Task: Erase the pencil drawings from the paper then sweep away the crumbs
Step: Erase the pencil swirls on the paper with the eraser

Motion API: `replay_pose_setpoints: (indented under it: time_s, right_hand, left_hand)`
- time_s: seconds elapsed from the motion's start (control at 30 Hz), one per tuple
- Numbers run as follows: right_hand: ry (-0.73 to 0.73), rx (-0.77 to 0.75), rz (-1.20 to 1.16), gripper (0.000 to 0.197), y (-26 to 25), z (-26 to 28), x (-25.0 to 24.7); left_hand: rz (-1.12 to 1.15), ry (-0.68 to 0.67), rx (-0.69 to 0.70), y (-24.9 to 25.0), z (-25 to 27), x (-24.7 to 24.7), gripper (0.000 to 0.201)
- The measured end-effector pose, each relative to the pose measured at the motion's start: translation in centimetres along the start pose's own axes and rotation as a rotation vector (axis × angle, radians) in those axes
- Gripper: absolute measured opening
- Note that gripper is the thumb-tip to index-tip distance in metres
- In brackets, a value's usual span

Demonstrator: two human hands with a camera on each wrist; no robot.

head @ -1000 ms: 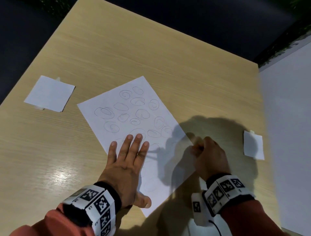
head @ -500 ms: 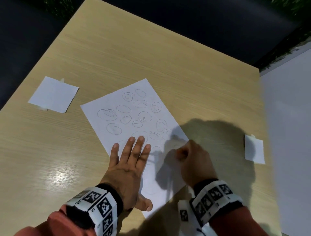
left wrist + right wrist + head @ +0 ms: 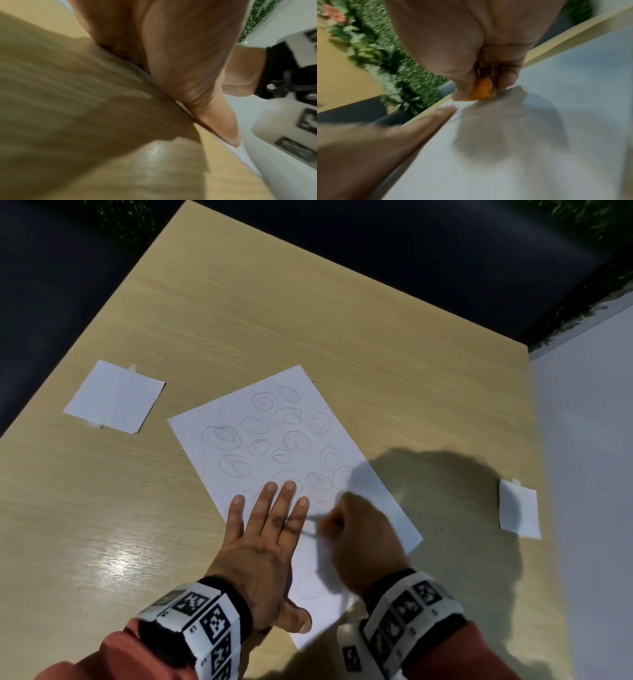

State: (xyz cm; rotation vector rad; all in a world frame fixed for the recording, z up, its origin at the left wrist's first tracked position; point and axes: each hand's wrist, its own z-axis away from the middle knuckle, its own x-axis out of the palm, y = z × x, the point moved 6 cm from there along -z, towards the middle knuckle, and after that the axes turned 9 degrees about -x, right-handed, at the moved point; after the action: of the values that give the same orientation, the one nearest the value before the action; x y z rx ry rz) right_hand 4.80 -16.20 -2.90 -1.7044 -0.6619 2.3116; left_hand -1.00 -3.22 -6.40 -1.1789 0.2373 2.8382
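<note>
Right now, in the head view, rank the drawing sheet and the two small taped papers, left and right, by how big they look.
1. Drawing sheet, clearly largest.
2. Left taped paper.
3. Right taped paper, which looks smallest, though the wide-angle lens squeezes it at the table's right edge, so its rank against the left one is unsure.

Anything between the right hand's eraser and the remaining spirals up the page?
Nothing visible. The right hand pinches the orange eraser on the paper; the left hand lies flat beside it, and the pencil spirals beyond are uncovered.
</note>
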Motion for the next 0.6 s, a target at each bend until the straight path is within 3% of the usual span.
replay_pose_setpoints:
  time_s: [0.07, 0.2, 0.27, 0.47, 0.6]
  right_hand:
    - [-0.011, -0.053, 0.028, 0.017, -0.9, 0.1, 0.6]
    - [0.151, 0.196, 0.093, 0.011, 3.9, -2.6, -2.9]
    - [0.151, 0.247, 0.083, 0.007, 5.1, -3.0, -4.1]
    - [-0.010, -0.005, 0.040, 0.012, -0.4, -0.4, 0.3]
    - [0.141, 0.152, 0.100, 0.010, 4.0, -2.7, -3.0]
  left_hand:
    - [-0.004, 0.000, 0.000, 0.0, 0.0, 0.0, 0.143]
    - [0.000, 0.002, -0.001, 0.0, 0.1, 0.0, 0.143]
    - [0.009, -0.001, 0.000, 0.0, 0.1, 0.0, 0.143]
    - [0.008, -0.004, 0.009, 0.1, 0.0, 0.0, 0.142]
    - [0.002, -0.012, 0.002, 0.0, 0.0, 0.1, 0.142]
